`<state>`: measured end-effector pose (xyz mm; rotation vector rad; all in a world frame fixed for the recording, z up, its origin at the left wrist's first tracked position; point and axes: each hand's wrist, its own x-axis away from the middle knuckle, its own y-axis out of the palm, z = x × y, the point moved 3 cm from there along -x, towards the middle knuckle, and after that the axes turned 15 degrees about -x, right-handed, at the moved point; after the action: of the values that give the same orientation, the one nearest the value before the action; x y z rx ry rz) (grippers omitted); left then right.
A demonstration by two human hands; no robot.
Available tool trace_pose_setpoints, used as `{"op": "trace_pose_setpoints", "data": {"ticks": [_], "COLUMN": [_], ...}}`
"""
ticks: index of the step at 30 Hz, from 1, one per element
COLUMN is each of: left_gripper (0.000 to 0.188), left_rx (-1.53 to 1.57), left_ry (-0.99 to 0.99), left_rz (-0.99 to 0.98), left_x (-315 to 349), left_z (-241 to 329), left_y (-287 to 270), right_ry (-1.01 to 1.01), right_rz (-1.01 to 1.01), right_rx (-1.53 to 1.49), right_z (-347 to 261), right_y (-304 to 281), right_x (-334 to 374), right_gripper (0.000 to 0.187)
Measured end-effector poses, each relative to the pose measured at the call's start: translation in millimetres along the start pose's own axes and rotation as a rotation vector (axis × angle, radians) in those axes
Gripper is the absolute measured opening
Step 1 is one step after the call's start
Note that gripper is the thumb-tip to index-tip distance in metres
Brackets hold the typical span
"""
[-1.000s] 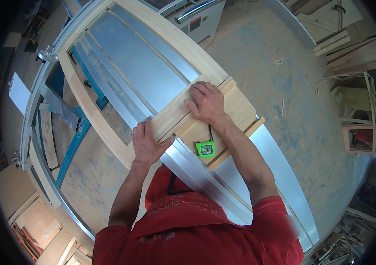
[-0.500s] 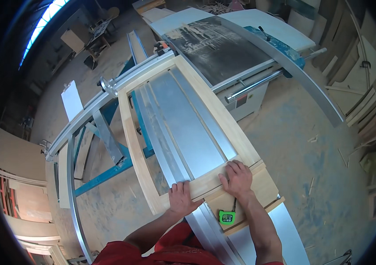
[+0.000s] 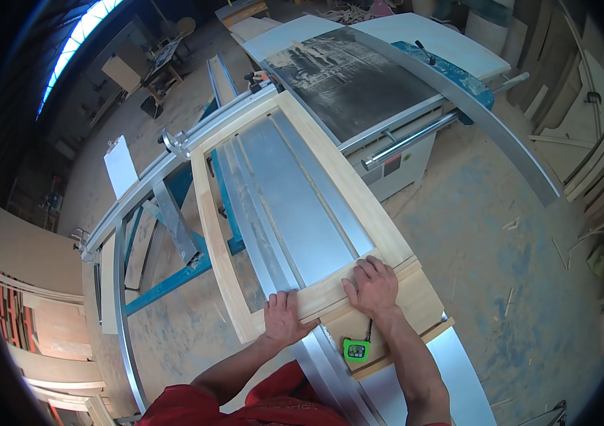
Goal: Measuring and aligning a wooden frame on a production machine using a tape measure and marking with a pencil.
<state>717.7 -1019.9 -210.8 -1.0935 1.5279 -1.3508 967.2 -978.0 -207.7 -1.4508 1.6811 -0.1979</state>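
Wooden frame on a metal desk, both hands on its near rail

ok so going left to right, first up is one clipboard with a white sheet, out past the frame. Then the frame itself, just the one, lying flat with its long sides running away from the person and its left side reaching out past the metal surface

Left hand is palm down on the near rail, towards the left corner, fingers loosely spread and thumb stuck out sideways to the right. Next, one green tape measure lying on one light board, nobody gripping it. One thin wood strip runs along the board's near edge. Right hand sits on the same rail further right, fingers a bit bent, thumb apart. So two hands, one rail, both resting on top rather than wrapped round it afaik; can't tell how hard they press

Further right: one dark machine top, one shiny round bar and one long metal fence, all well clear of the hands

My read: the step in hand is steadying the frame's near end by the board. Next move imo calls for even pressure from both sides so the frame doesn't twist, and minding that tape by the right forearm
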Motion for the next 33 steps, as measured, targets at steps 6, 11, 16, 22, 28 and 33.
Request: {"op": "trace_pose_setpoints", "data": {"ticks": [6, 11, 16, 22, 28, 33], "left_gripper": [0.097, 0.095, 0.095, 0.095, 0.093, 0.093], "left_rx": [-0.011, 0.002, 0.010, 0.016, 0.024, 0.013], "left_ry": [0.021, 0.032, 0.020, 0.014, 0.022, 0.008], "left_rz": [0.022, 0.032, 0.028, 0.047, 0.056, 0.040], "left_x": [-10, -24, -38, -53, -71, -88], "left_z": [-3, -13, -21, -34, -51, -63], "left_y": [-2, -2, 0, 5, 7, 11], "right_ry": [-0.029, -0.017, -0.010, -0.001, 0.000, -0.005], "right_rz": [0.020, 0.016, 0.000, -0.010, 0.004, 0.006], "right_rx": [0.004, -0.010, -0.012, -0.004, -0.001, 0.015], "right_z": [1, 6, 11, 15, 18, 21], "right_y": [3, 14, 23, 36, 50, 60], "right_x": [-5, -18, -34, -50, -68, -85], "right_gripper": [0.035, 0.034, 0.032, 0.029, 0.028, 0.027]}}
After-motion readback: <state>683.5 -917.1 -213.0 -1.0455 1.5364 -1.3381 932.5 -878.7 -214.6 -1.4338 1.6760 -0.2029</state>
